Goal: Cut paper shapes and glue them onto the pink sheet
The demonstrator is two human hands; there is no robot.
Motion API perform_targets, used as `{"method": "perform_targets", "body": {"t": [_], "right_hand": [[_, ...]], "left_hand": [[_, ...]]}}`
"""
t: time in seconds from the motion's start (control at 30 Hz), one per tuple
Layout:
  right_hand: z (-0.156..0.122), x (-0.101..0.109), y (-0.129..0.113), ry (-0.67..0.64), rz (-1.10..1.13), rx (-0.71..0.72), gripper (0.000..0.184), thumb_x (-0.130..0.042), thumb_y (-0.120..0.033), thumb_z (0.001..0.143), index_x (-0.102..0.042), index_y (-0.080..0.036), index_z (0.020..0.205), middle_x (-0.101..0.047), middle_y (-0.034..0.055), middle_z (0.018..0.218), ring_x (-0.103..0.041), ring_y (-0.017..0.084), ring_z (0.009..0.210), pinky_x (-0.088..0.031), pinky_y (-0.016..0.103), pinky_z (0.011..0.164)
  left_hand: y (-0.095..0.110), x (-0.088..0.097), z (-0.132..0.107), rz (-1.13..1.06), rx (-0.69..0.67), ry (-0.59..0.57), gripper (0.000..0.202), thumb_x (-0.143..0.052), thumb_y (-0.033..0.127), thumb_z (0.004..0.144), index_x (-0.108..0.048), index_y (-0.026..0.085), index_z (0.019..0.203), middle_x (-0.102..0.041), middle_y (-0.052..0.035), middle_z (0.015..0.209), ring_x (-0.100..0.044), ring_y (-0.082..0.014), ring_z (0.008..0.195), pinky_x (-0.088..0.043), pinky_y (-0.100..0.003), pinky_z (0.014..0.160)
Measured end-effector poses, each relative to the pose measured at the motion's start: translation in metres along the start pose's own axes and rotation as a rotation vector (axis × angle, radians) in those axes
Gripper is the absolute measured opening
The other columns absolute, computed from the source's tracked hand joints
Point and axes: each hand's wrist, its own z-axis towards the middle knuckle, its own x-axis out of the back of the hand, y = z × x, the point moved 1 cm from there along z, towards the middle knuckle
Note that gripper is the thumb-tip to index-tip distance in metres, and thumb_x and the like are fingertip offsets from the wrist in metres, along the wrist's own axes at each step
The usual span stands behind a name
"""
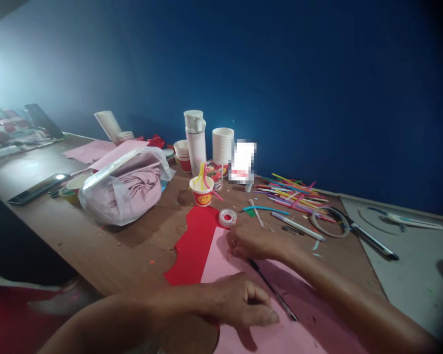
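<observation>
Nearest you, your left hand hangs over the pink paper sheet, its grip loosely curled with the thumb extended; you show nothing held there, but the inside of the fingers is hidden, so I cannot tell for certain. The sheet lies flat before you, partly over a red paper piece whose left edge is cut in curves. A slim dark pen lies slantwise on the pink, between your two hands. Beyond it, your right hand reaches to the sheet's far end, its grip folded down; whether it pinches the paper edge or has hold of something smaller, I cannot tell. The step in hand looks like positioning or steadying that sheet, and the next move seems to call for keeping it flat and aligned with the red piece, without rolling the pen. Just past your right hand sits a small tape roll, then a red-and-white paper cup with straws in it. Farther across the brown surface, a plastic bag of folded pink material lies to the left and a heap of coloured straws to the right, with a white tumbler and stacked paper cups behind, before the blue wall.
</observation>
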Motion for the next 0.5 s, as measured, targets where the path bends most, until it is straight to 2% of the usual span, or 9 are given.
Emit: {"method": "perform_targets", "body": {"t": [0.17,0.3,0.43,0.5], "right_hand": [[-0.004,0.007,0.002,0.009,0.073,0.023,0.012,-0.058,-0.025,0.072,-0.065,-0.017,0.066,-0.064,0.0017,0.065,-0.051,0.012,0.057,-0.03,0.023,0.052],[-0.01,0.035,0.012,0.102,0.143,-0.001,0.015,-0.053,-0.026,0.078,-0.065,-0.017,0.075,-0.065,0.002,0.073,-0.053,0.012,0.062,-0.033,0.022,0.055],[0.005,0.078,0.032,0.304,0.226,-0.06,0.028,-0.043,-0.035,0.086,-0.061,-0.014,0.082,-0.062,0.0031,0.073,-0.05,0.011,0.059,-0.032,0.021,0.052],[0.024,0.099,0.042,0.495,0.279,-0.111,0.031,-0.043,-0.039,0.086,-0.059,-0.013,0.08,-0.058,0.0012,0.066,-0.045,0.009,0.054,-0.031,0.02,0.049]], "left_hand": [[0.003,0.0,0.0,0.035,-0.02,0.029,0.034,-0.057,0.047,0.073,-0.057,0.015,0.064,-0.041,0.004,0.055,-0.044,-0.006,0.053,-0.03,-0.014,0.044],[0.006,-0.001,-0.001,0.034,-0.036,0.031,0.033,-0.058,0.046,0.073,-0.059,0.014,0.064,-0.039,0.0043,0.055,-0.042,-0.0059,0.053,-0.031,-0.015,0.045],[0.009,0.0,-0.002,0.037,-0.036,0.021,0.034,-0.057,0.046,0.074,-0.061,0.013,0.066,-0.041,0.0039,0.056,-0.042,-0.006,0.054,-0.033,-0.015,0.046],[0.009,0.0,-0.001,0.073,-0.043,0.036,0.033,-0.057,0.045,0.075,-0.062,0.013,0.067,-0.044,0.0039,0.056,-0.042,-0.0061,0.055,-0.034,-0.015,0.048]]}}
